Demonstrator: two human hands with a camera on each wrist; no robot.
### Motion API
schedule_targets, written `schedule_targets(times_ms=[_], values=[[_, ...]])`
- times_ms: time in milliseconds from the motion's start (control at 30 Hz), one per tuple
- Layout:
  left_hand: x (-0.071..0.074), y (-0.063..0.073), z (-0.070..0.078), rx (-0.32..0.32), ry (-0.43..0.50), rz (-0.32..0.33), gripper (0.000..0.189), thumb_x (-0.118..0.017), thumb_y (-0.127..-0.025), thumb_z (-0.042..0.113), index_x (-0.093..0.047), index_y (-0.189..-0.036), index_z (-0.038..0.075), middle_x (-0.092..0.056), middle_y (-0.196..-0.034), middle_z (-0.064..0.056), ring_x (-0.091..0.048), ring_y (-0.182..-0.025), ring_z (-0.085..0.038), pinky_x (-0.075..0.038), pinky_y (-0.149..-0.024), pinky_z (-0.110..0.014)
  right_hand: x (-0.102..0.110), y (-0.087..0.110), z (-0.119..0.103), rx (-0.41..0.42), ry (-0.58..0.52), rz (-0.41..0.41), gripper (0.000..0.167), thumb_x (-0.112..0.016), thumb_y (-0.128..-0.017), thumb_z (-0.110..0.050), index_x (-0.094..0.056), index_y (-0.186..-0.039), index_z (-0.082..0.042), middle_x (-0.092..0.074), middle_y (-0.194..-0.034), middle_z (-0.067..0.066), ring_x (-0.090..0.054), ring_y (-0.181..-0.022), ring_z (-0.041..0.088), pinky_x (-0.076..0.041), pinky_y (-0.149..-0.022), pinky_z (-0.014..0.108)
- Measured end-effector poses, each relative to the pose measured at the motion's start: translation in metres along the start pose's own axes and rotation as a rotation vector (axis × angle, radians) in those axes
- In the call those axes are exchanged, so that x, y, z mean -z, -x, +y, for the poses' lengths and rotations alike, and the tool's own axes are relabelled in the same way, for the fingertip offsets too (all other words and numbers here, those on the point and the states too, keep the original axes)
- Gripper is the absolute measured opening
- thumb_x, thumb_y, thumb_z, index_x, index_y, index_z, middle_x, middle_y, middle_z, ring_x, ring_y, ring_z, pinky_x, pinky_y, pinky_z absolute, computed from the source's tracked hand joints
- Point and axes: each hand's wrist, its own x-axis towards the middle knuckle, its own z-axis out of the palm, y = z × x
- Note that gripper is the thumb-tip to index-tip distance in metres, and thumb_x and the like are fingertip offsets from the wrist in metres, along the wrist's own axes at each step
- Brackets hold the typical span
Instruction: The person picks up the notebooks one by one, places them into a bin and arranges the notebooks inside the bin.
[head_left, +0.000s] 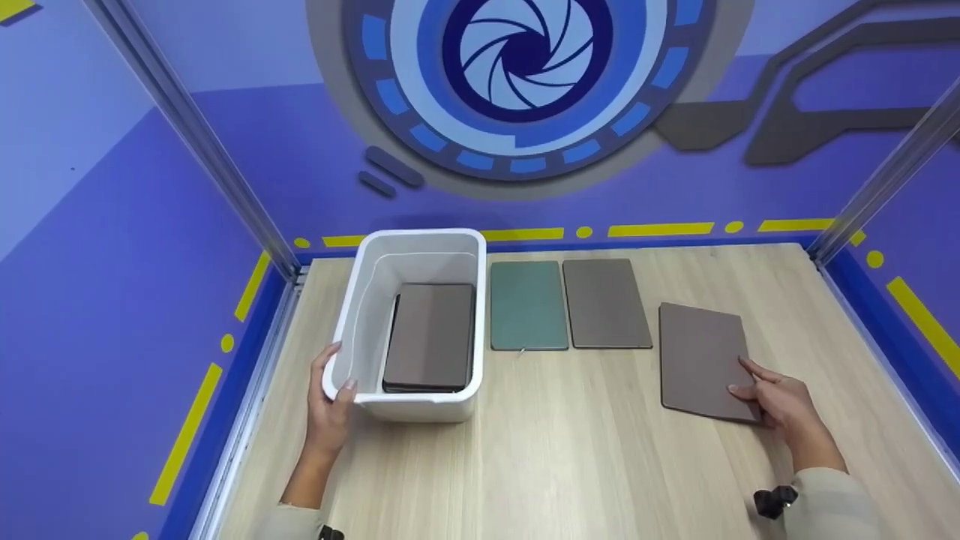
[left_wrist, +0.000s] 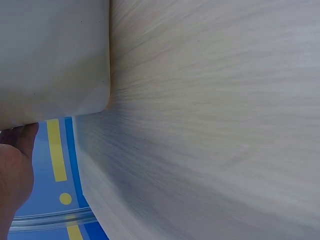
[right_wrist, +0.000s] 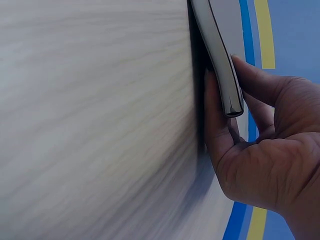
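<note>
A brown notebook (head_left: 703, 364) is pinched at its near right corner by my right hand (head_left: 784, 401), thumb on the cover. In the right wrist view the notebook's page edge (right_wrist: 220, 60) shows between the thumb and the fingers of the right hand (right_wrist: 265, 145), close over the table. My left hand (head_left: 328, 405) grips the near left corner of a white plastic bin (head_left: 480, 315), thumb over the rim. Inside the bin lies a stack of brown notebooks (head_left: 431, 337). The left wrist view shows the bin's outer wall (left_wrist: 55, 60) with part of the left hand (left_wrist: 17, 165) under it.
Right of the bin, a green notebook (head_left: 529, 306) and another brown notebook (head_left: 607, 304) lie side by side on the wooden table (head_left: 570, 442). Blue and purple printed walls (head_left: 262, 150) enclose the table at the back and both sides, with metal posts at the corners.
</note>
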Motion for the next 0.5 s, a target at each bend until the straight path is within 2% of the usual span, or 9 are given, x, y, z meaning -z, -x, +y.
schedule_targets(times_ms=[67,133,233,300,500], values=[[0.0001,0.0003,0.0002,0.003,-0.006,-0.001,0.064,-0.055,-0.095,0.003,-0.041,-0.158,0.002,-0.046,-0.159,-0.004,-0.046,-0.142,-0.005,-0.034,-0.116,-0.015,-0.0002,0.0005,0.0,0.005,0.0,-0.001,0.09,-0.074,-0.101,-0.029,-0.012,-0.165,-0.028,0.009,-0.176,0.018,-0.015,-0.162,0.043,-0.036,-0.122,0.051],[0.0004,0.0005,0.0004,0.006,-0.004,0.0,0.064,-0.055,-0.095,0.003,-0.041,-0.158,0.002,-0.046,-0.159,-0.003,-0.046,-0.143,-0.005,-0.033,-0.116,-0.015,-0.0003,0.001,0.0005,0.01,0.009,-0.003,0.089,-0.074,-0.101,-0.029,-0.012,-0.166,-0.028,0.009,-0.176,0.019,-0.016,-0.162,0.044,-0.039,-0.122,0.052],[0.0009,0.0011,-0.0002,0.007,-0.011,0.0,0.064,-0.056,-0.095,0.003,-0.042,-0.157,0.002,-0.046,-0.159,-0.002,-0.044,-0.144,-0.005,-0.032,-0.117,-0.015,-0.0006,0.0011,0.0015,0.01,0.002,-0.004,0.088,-0.074,-0.101,-0.028,-0.013,-0.166,-0.028,0.006,-0.176,0.019,-0.02,-0.16,0.042,-0.045,-0.118,0.047],[0.001,0.0011,-0.0004,0.005,-0.006,0.001,0.064,-0.055,-0.094,0.002,-0.042,-0.157,0.001,-0.046,-0.159,-0.003,-0.045,-0.144,-0.005,-0.032,-0.117,-0.015,-0.0008,0.0013,0.0016,0.01,0.006,-0.004,0.088,-0.074,-0.101,-0.028,-0.014,-0.166,-0.027,0.006,-0.176,0.019,-0.02,-0.16,0.042,-0.045,-0.118,0.046],[0.0002,0.0001,0.0,0.024,0.001,-0.002,0.065,-0.055,-0.094,0.005,-0.042,-0.157,0.004,-0.048,-0.158,-0.002,-0.048,-0.14,-0.005,-0.035,-0.114,-0.015,-0.0013,0.0011,-0.0001,0.006,-0.016,-0.003,0.09,-0.075,-0.1,-0.027,-0.014,-0.166,-0.027,0.007,-0.176,0.02,-0.014,-0.162,0.045,-0.03,-0.126,0.054]])
